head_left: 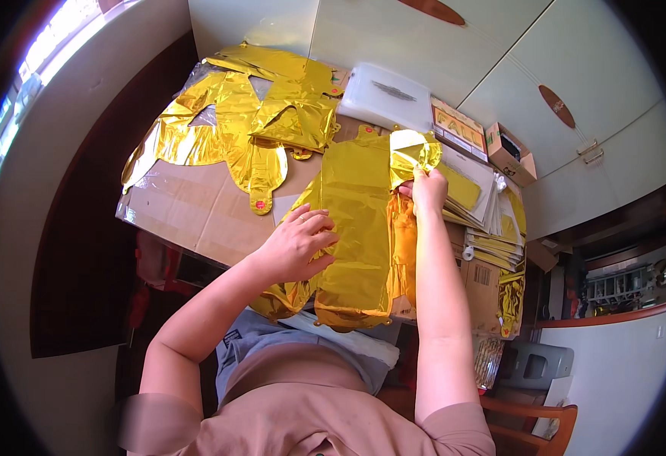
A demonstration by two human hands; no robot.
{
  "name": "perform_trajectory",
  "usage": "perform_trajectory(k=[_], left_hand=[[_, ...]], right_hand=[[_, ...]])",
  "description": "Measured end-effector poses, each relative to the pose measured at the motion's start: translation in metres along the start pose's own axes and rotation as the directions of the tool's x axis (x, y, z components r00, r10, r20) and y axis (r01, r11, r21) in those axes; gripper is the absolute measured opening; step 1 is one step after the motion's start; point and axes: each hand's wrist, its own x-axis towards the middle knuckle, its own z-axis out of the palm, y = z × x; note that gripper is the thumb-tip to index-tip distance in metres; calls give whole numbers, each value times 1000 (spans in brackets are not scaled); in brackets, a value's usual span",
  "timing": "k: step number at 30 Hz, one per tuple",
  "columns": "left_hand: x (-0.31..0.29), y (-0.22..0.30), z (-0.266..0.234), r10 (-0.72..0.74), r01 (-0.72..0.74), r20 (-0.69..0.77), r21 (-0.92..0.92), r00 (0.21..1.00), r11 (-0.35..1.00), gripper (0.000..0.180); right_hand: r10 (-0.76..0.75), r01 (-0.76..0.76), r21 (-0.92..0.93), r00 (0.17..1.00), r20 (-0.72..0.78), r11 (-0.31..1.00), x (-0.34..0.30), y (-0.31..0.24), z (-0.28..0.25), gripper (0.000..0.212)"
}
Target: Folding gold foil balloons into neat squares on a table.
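A flat, uninflated gold foil balloon [356,220] lies in front of me and hangs a little over the table's near edge. My right hand [429,190] pinches its upper right part, where a flap is folded over and shows a bright, shiny face. Below that hand, the balloon's right side is crumpled and looks orange. My left hand [299,242] rests on the balloon's left side, fingers slightly curled and apart, gripping nothing. More flat gold foil balloons [234,114] are spread and stacked at the far left, some with small red marks on their tabs.
Cardboard [188,205] covers the table. Behind the balloon stand a translucent plastic box [385,97], a printed carton [458,129] and a small open cardboard box [511,154]. White-edged packets [481,197] are piled at the right. Pale cabinets [569,61] line the back; a wooden chair [553,425] stands at lower right.
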Motion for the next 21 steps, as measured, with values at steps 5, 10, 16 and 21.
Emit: perform_trajectory(k=[5,10,16,21], left_hand=[[0,1,0,7,-7,-11,-12,1000,1000,33],[-1,-1,0,30,-31,-18,-55,999,998,34],[-1,-2,1,32,-34,-39,-59,999,998,35],[0,-2,0,38,-39,-17,-78,999,996,35]], right_hand=[[-2,2,-22,1000,-17,1000,0,-1,-2,21],[-30,27,-104,999,-22,994,-7,-7,-10,19],[-48,45,-110,999,-23,993,-3,-5,-12,18],[-56,52,-114,998,-28,992,0,-4,-14,17]])
